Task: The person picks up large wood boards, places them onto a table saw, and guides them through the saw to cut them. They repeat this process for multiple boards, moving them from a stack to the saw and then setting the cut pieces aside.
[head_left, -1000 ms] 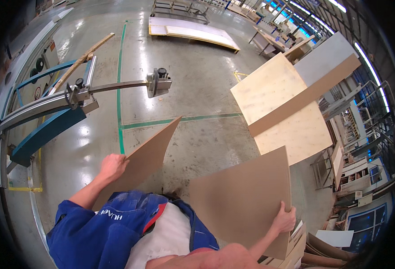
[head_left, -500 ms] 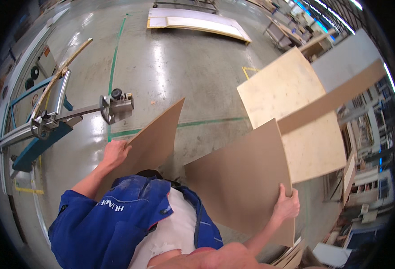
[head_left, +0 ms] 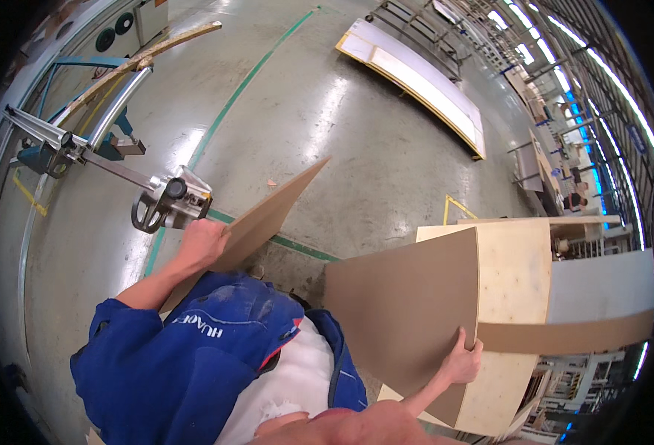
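At the person's left front, left hand [head_left: 204, 243] clasps the upper edge of one brown board [head_left: 271, 213], steeply tilted; metal fixture with black knob [head_left: 175, 194] sits just beyond that hand in view. Out to the right, right hand [head_left: 460, 365] grips the outer edge of a second brown board [head_left: 397, 300], thumb on the near face. Boards stand apart, one each side of the body, over grey floor [head_left: 297, 111]. Cannot tell if their lower edges touch it. Behind the right board: pale plywood [head_left: 518, 274], long brown strip [head_left: 572, 334] across it.
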`<state>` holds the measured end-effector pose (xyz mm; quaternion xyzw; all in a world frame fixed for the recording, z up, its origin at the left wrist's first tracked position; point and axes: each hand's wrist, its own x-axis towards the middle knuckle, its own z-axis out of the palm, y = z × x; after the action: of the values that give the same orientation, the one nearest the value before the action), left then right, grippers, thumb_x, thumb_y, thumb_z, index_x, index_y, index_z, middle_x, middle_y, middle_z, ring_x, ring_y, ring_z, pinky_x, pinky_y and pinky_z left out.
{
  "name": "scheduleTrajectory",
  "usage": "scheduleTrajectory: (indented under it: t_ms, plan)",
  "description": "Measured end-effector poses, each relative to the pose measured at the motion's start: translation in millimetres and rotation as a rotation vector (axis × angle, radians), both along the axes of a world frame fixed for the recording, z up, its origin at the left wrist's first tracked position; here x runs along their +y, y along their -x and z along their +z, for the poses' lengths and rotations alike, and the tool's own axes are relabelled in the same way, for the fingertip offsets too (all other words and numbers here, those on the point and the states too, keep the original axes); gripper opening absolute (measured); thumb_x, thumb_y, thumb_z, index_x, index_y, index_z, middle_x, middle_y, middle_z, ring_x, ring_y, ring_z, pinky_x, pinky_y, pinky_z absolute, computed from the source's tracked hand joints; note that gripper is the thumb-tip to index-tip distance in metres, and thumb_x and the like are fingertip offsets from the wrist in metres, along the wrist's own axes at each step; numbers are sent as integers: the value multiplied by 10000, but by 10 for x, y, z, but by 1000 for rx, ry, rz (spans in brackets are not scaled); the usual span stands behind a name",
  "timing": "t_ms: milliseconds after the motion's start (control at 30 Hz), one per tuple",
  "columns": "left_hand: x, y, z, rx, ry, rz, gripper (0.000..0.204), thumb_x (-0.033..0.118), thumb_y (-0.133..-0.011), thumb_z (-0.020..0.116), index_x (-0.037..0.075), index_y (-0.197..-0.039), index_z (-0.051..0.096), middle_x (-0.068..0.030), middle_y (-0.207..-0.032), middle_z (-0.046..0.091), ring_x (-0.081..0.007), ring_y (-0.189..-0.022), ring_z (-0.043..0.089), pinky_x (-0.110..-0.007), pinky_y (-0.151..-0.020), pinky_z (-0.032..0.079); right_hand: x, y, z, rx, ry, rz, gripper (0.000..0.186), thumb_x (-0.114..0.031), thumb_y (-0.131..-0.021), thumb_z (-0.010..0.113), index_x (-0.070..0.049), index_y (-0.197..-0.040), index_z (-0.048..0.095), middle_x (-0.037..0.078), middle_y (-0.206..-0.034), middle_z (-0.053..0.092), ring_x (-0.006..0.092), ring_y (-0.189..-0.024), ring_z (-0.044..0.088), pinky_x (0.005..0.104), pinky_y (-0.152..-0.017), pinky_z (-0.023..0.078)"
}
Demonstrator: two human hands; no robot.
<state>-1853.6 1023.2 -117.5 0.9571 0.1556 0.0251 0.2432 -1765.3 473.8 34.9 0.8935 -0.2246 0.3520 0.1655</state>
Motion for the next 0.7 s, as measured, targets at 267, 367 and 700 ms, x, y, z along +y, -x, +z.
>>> scheduleTrajectory:
  t_ms: [267,367,700]
  plan:
    - [-127,-1347,124,12,34,244,254,267,-851,695,18,-801,688,-230,-756,657,-427,-783,653,-513,-696,521,-118,-2365,-151,-16,-56,197,469,-529,-692,826,-109,-870,715,85,-725,693,320,-624,645,455,-521,467]
    - [-168,-1858,50,2,3,332,249,251,-851,698,10,-789,681,-233,-749,651,-430,-772,648,-512,-690,510,-75,-3327,-197,-37,-78,317,447,-501,-682,838,-109,-849,706,78,-727,689,317,-627,643,451,-523,467]
    - [-261,-3175,10,-68,-65,673,279,221,-823,726,-22,-720,634,-247,-708,623,-431,-711,627,-502,-650,485,823,-6181,-244,-47,-47,714,461,-560,-660,821,-139,-793,687,55,-703,664,334,-613,624,466,-509,457]
